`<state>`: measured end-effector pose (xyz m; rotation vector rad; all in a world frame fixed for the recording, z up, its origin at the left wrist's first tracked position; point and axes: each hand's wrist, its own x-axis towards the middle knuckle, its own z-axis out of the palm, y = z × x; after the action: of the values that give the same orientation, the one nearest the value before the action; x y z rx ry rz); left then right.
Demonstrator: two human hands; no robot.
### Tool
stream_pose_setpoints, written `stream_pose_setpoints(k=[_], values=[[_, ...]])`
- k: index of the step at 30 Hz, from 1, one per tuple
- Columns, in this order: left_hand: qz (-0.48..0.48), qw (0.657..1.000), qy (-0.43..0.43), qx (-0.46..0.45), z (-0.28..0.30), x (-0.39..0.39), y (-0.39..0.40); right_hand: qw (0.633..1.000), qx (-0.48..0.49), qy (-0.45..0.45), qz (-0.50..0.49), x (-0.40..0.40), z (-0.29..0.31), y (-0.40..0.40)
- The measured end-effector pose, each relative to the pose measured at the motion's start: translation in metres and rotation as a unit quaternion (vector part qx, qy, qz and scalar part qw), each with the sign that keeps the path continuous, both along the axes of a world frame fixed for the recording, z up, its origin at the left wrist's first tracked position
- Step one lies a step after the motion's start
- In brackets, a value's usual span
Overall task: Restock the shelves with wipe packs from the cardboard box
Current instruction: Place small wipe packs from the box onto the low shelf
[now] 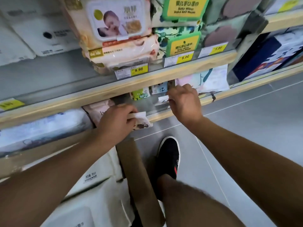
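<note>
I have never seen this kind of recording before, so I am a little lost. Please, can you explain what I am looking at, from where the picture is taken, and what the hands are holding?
There is no machine here. A person wears a camera on the head, looking forward and down, so you see their own two bare arms, a knee and a black shoe. They stand at a store shelf stocked with wipe packs and yellow price tags. The left hand grips a small white wipe pack at the edge of the lower shelf. The right hand reaches into that lower shelf, fingers curled; whether it holds anything is unclear. Below, on the floor, a cardboard box holds more white packs.
</note>
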<state>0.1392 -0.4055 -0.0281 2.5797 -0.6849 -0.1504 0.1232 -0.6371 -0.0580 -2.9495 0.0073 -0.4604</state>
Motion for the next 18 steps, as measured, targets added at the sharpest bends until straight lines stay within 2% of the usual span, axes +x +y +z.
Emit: stream_pose_setpoints(k=[9,13,18], values=[[-0.005,1.0,-0.01,-0.008,-0.04,0.024,-0.011,0.997,-0.078,0.014,-0.026,0.046,-0.082,-0.007],[-0.008,1.0,-0.019,-0.01,-0.044,0.03,-0.014,0.994,-0.095,0.015,-0.053,0.051,-0.093,-0.009],[0.001,1.0,-0.021,-0.011,-0.045,0.03,-0.014,0.994,-0.072,0.034,-0.07,0.053,-0.094,-0.011]])
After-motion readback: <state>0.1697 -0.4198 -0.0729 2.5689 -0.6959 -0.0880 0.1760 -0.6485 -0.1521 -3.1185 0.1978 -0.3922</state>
